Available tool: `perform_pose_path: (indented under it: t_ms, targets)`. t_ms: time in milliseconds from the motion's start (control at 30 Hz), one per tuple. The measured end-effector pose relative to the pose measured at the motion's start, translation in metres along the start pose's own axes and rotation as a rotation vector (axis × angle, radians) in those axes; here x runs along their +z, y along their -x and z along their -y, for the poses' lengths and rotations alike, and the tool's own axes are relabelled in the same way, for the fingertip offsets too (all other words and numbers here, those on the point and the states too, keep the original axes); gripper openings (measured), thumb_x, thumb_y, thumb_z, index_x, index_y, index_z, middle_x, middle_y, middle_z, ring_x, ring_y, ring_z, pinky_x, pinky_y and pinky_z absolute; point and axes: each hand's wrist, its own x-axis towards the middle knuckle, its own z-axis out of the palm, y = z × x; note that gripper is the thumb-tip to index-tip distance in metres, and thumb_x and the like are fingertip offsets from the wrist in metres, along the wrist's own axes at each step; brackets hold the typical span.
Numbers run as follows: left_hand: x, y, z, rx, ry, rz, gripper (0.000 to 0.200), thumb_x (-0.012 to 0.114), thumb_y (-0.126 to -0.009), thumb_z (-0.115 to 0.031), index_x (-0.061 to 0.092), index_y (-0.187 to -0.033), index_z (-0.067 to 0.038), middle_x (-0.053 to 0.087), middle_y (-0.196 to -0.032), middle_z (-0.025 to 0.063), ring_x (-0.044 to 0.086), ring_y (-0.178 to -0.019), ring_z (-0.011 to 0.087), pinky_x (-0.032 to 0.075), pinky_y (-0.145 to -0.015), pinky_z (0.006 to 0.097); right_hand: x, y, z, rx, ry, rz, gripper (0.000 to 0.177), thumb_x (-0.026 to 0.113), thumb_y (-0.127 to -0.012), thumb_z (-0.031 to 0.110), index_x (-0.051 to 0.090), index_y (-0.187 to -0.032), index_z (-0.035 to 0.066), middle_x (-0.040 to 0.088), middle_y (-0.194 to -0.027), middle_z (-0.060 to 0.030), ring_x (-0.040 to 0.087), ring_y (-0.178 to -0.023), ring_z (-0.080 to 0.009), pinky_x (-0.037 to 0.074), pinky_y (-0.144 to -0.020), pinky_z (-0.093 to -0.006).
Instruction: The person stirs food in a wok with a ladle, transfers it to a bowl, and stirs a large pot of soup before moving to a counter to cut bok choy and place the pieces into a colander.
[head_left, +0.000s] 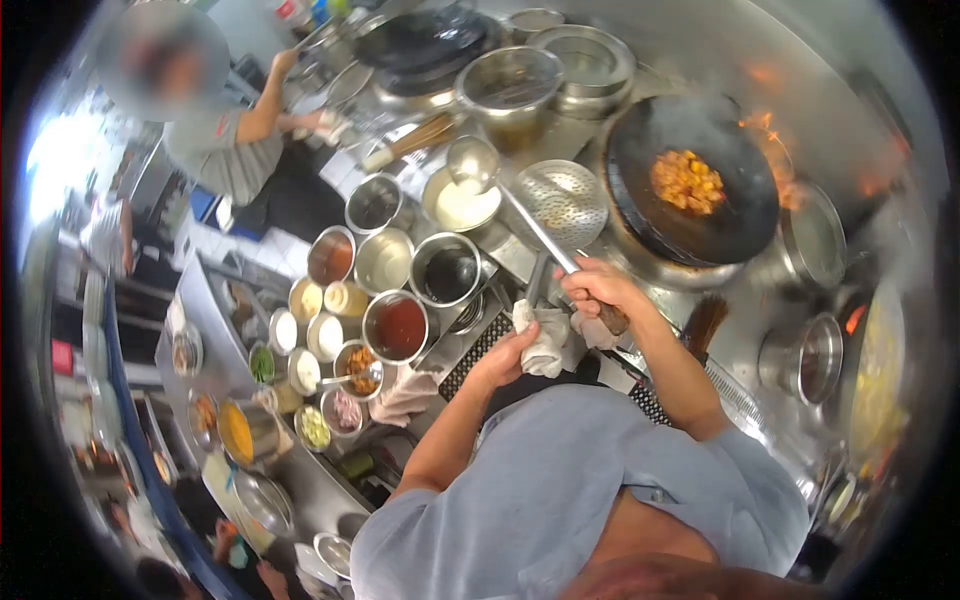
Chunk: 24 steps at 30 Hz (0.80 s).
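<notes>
My right hand point(605, 287) is closed round the long shaft of a ladle point(540, 232), near its wooden end. The ladle's bowl reaches away to the left, overlapping a pot of white contents point(465, 208). My left hand point(508, 357) grips a folded white cloth point(543, 350) close to my body, and a grey metal handle point(538, 278) rises just beyond the cloth. Between the ladle and the wok lies a round perforated skimmer point(562, 205). Browned, glossy food pieces point(687, 182) sit in the smoking black wok point(640, 215), with flames at its right side.
Sauce and ingredient containers crowd the left, among them a pot of red sauce point(397, 328). Lidded pots point(582, 65) and a second wok point(425, 45) stand at the back. A co-worker point(235, 150) stands far left. A steel pot point(803, 360) is at right.
</notes>
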Motion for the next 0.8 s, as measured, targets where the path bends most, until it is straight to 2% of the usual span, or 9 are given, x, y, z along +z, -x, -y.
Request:
perform_pose_path:
  t_ms: [200, 267, 333, 467, 533, 567, 667, 767, 800]
  targets:
    - [0.023, -0.043, -0.003, -0.050, -0.068, 0.140, 0.064, 0.053, -0.093, -0.046, 0.038, -0.134, -0.001, 0.054, -0.124, 0.0184, 0.057, -0.109, 0.0342, 0.049, -0.090, 0.0531, -0.019, 0.050, -0.017, -0.083, -0.545, 0.143, 0.023, 0.050, -0.090, 0.006, 0.049, -0.113, 0.002, 0.043, -0.061, 0.0033, 0.035, -0.036, -0.0042, 0.028, -0.033, -0.0210]
    - [0.029, -0.050, -0.002, -0.026, 0.001, 0.126, 0.051, 0.048, -0.097, -0.039, 0.040, -0.133, -0.003, 0.058, -0.118, 0.0138, 0.061, -0.102, 0.0266, 0.050, -0.086, 0.0408, -0.036, 0.075, -0.032, -0.173, -0.681, 0.127, 0.023, 0.048, -0.091, 0.008, 0.050, -0.114, 0.003, 0.043, -0.061, 0.0043, 0.034, -0.034, -0.0037, 0.027, -0.032, -0.0209]
    - [0.062, -0.051, -0.015, -0.032, 0.039, 0.171, 0.052, 0.045, -0.097, -0.044, 0.042, -0.132, -0.006, 0.059, -0.117, 0.0137, 0.061, -0.100, 0.0264, 0.051, -0.084, 0.0406, -0.047, 0.104, -0.042, -0.333, -0.713, 0.171, 0.024, 0.046, -0.091, 0.007, 0.050, -0.114, 0.002, 0.041, -0.059, 0.0047, 0.034, -0.033, -0.0037, 0.027, -0.031, -0.0215]
    - [0.055, -0.118, -0.033, -0.079, 0.096, 0.225, 0.065, 0.038, -0.093, -0.061, 0.046, -0.130, -0.008, 0.060, -0.116, 0.0138, 0.061, -0.104, 0.0307, 0.054, -0.080, 0.0456, -0.063, 0.156, -0.026, -0.428, -0.379, -0.329, 0.025, 0.053, -0.083, 0.009, 0.050, -0.107, 0.001, 0.045, -0.060, 0.0019, 0.042, -0.039, -0.0086, 0.033, -0.036, -0.0250]
    - [0.119, -0.129, -0.055, -0.051, -0.133, 0.091, 0.066, 0.030, -0.093, -0.066, 0.052, -0.122, -0.011, 0.062, -0.112, 0.0088, 0.062, -0.100, 0.0266, 0.056, -0.075, 0.0405, -0.086, 0.150, -0.021, -0.410, 0.119, -0.700, 0.027, 0.055, -0.079, 0.010, 0.050, -0.103, -0.001, 0.049, -0.062, -0.0011, 0.046, -0.041, -0.0112, 0.036, -0.038, -0.0271]
    - [0.131, -0.147, -0.060, -0.063, -0.191, 0.099, 0.062, 0.025, -0.095, -0.065, 0.054, -0.119, -0.015, 0.064, -0.107, 0.0039, 0.063, -0.096, 0.0219, 0.056, -0.070, 0.0385, -0.113, 0.148, -0.021, -0.403, 0.176, -0.714, 0.029, 0.057, -0.077, 0.012, 0.049, -0.101, -0.002, 0.052, -0.063, -0.0042, 0.050, -0.043, -0.0132, 0.038, -0.039, -0.0288]
    - [0.151, -0.208, -0.060, -0.118, -0.145, 0.090, 0.034, 0.043, -0.097, -0.045, 0.059, -0.104, -0.015, 0.065, -0.095, 0.0037, 0.063, -0.086, 0.0196, 0.053, -0.062, 0.0339, -0.141, 0.134, -0.030, -0.285, 0.326, -0.964, 0.039, 0.056, -0.079, 0.011, 0.047, -0.112, -0.008, 0.056, -0.068, -0.0101, 0.053, -0.043, -0.0171, 0.044, -0.040, -0.0313]
    - [0.142, -0.270, -0.049, -0.136, -0.132, 0.022, 0.016, 0.052, -0.088, -0.027, 0.058, -0.095, -0.014, 0.062, -0.086, 0.0038, 0.060, -0.080, 0.0212, 0.049, -0.061, 0.0377, -0.098, 0.147, -0.029, -0.147, 0.519, -1.016, 0.040, 0.054, -0.080, 0.014, 0.046, -0.110, -0.011, 0.062, -0.079, -0.0227, 0.064, -0.053, -0.0258, 0.050, -0.046, -0.0388]
    - [0.141, -0.270, -0.049, -0.109, -0.157, -0.013, 0.014, 0.052, -0.089, -0.026, 0.058, -0.094, -0.014, 0.062, -0.085, 0.0038, 0.059, -0.081, 0.0223, 0.049, -0.063, 0.0415, -0.089, 0.162, -0.032, -0.172, 0.552, -0.963, 0.039, 0.054, -0.079, 0.014, 0.048, -0.109, -0.011, 0.062, -0.078, -0.0210, 0.062, -0.051, -0.0247, 0.049, -0.046, -0.0386]
